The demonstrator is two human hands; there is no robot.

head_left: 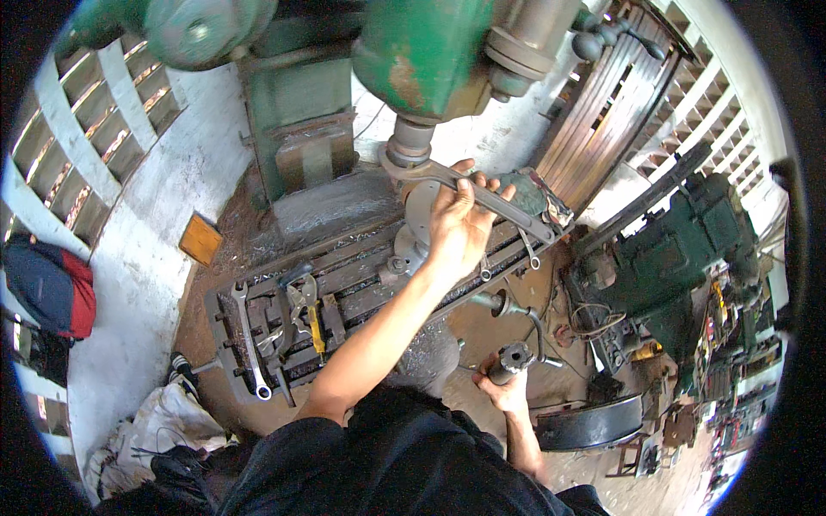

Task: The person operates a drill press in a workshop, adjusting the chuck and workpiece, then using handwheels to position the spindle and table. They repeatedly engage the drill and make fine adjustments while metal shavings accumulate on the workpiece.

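My left hand (pixel 462 225) is raised in front of the green machine head (pixel 422 64), its thumb and fingers round the handle of a large open-end wrench (pixel 516 215). The wrench's jaw sits at the collar of the spindle (pixel 409 144) under the head. Lower and to the right, my right hand (pixel 502 392) is closed round a dark, cylindrical toothed cutter (pixel 512 359), its notched end facing up. Beneath the spindle, a round metal fixture (pixel 417 245) stands on the slotted machine table (pixel 361 288), partly hidden by my left arm.
On the table's left lie a long combination wrench (pixel 249 340) and pliers with a yellow handle (pixel 315 327). More wrenches (pixel 531 249) lie at its right end. A crank handle (pixel 538 331) juts out near my right hand. Another green machine (pixel 662 249) stands on the right.
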